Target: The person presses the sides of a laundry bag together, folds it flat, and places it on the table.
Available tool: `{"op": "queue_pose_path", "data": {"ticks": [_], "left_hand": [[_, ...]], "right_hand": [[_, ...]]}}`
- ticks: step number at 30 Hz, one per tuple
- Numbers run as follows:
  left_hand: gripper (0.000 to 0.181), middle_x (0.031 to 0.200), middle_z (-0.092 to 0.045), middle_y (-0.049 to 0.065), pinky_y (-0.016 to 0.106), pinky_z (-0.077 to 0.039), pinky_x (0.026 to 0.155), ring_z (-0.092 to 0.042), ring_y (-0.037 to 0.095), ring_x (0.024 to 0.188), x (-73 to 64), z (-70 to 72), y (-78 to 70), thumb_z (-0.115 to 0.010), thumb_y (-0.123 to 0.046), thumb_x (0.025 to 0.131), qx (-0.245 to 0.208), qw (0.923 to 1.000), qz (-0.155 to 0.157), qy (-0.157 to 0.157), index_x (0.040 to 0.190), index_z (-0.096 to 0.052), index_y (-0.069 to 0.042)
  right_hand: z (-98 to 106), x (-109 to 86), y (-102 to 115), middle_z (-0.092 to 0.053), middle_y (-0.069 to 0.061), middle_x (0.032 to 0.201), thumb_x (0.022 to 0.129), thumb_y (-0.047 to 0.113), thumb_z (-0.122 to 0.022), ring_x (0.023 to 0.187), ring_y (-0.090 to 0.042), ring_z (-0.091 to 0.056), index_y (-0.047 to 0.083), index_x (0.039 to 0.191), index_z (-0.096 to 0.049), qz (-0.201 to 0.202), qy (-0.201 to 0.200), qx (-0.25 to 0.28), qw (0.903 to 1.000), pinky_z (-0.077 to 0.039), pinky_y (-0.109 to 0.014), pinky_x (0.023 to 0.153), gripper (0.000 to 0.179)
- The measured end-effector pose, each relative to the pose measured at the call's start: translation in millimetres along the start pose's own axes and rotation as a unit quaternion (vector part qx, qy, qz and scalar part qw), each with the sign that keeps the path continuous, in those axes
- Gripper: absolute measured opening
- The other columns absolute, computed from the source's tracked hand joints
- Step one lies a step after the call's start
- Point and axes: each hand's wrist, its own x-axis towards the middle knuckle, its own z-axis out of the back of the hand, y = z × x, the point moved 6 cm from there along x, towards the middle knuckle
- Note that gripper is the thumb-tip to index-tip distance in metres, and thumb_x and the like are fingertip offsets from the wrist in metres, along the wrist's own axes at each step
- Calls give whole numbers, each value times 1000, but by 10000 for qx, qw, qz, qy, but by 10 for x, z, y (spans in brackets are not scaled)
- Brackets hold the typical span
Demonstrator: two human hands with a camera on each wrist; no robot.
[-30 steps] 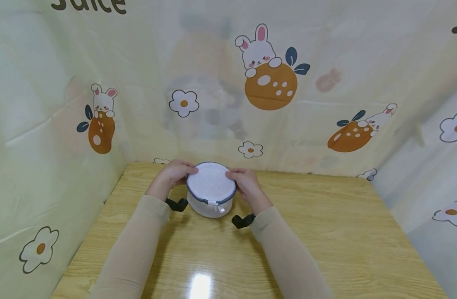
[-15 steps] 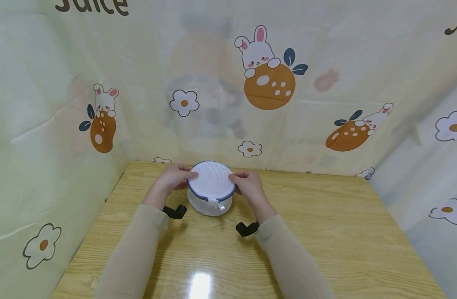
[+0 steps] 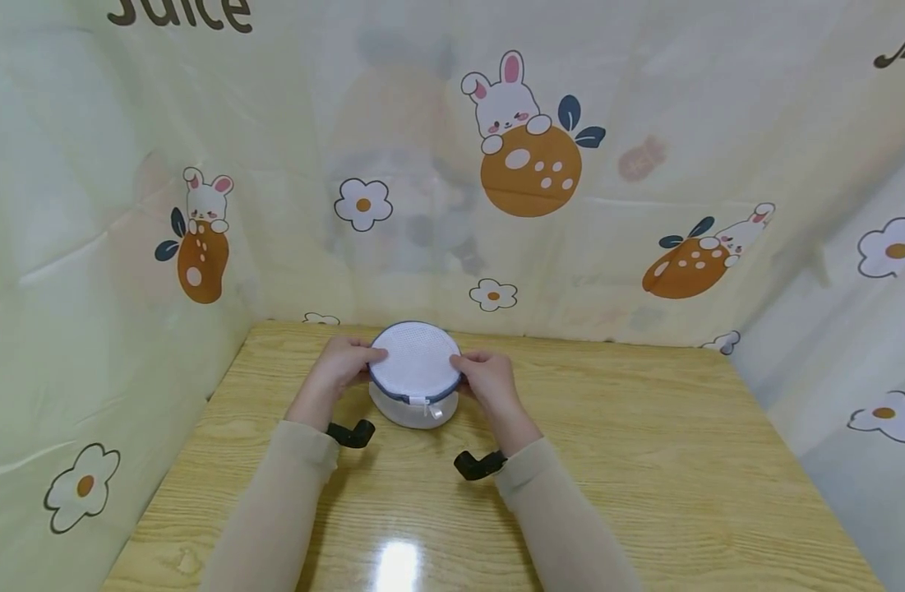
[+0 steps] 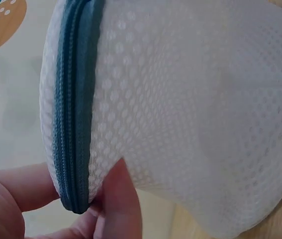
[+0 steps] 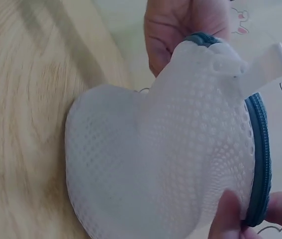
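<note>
Sitting in the lower middle of the head view, a little left of centre, the white mesh bag [image 3: 415, 362] appeared to rest its base on the worktop [image 3: 644, 460], its top tilted toward the camera. A blue zipper [image 4: 75, 114] ringed the rim and looked closed, with a white tab [image 3: 436, 413] at the front. The fingers of the left hand [image 3: 339, 367] pinched the rim at its left; those of the right hand [image 3: 491, 383] pinched it at its right. Steadying the bag seemed the step in hand; working the zipper would probably call for freeing one hand for the tab while the other held on. Behind, a printed sheet [image 3: 415, 267] filled the upper frame.
</note>
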Motion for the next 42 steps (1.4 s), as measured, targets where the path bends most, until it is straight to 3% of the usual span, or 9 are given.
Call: {"op": "queue_pose_path", "data": {"ticks": [3,10,17,22,26,32,36,42], "left_hand": [[35,97,-67,7,21,-60,70,-66,14,80,5,3,37,-76,-10,99,-281,9996,64,16,127,-69,9],[37,96,-69,6,21,-57,70,-64,15,82,30,23,117,-78,-12,98,-478,9983,323,95,129,-69,6],[32,91,-70,3,22,-57,70,-64,15,80,13,35,122,-78,-12,99,-476,9982,349,85,125,-71,4],[46,113,-73,11,27,-62,84,-68,19,93,-29,22,94,-79,-19,99,-457,9983,371,36,138,-67,3],[51,124,-70,17,36,-62,99,-69,22,100,-97,-4,66,-78,-24,101,-212,9995,224,-24,141,-63,4],[44,116,-71,17,33,-65,91,-70,21,94,-238,-27,74,-78,-24,100,67,9996,82,-249,132,-67,4],[40,112,-73,16,32,-66,87,-72,20,91,-301,-38,105,-78,-22,100,9,9994,72,-335,128,-69,5],[42,114,-75,19,40,-65,98,-74,20,93,-338,-79,194,-75,-20,102,-304,9991,111,-284,132,-68,9]], "right_hand": [[-16,-9,-40,-71,-8,95,99,12,-77,78,-12,-68,-5,119,-75,-22,-15,315,9995,-62,-24,73,26],[-30,-8,-75,-70,-5,88,98,6,-77,75,-10,-67,-9,120,-73,-18,-2,770,9970,-60,-20,67,27],[-29,9,-95,-70,-5,86,97,4,-78,75,-11,-67,-6,112,-74,-110,2,1012,9948,-60,-20,65,18],[-18,8,-98,-71,-4,87,96,7,-79,76,-11,-67,-3,109,-75,-120,-31,938,9955,-60,-20,66,17],[14,-24,-78,-71,-6,94,97,17,-81,80,-12,-67,0,112,-77,-70,-108,471,9988,-61,-24,72,23],[56,-153,-16,-74,-10,92,98,24,-80,72,-14,-70,1,114,-76,90,-183,-297,9994,-67,-36,78,29],[29,-236,-14,-74,-11,83,100,22,-78,65,-15,-72,-4,110,-75,61,34,-202,9998,-69,-39,77,28],[-37,-294,-103,-72,-10,82,102,16,-75,68,-14,-73,-9,117,-71,-209,222,238,9993,-67,-29,70,30]]}}
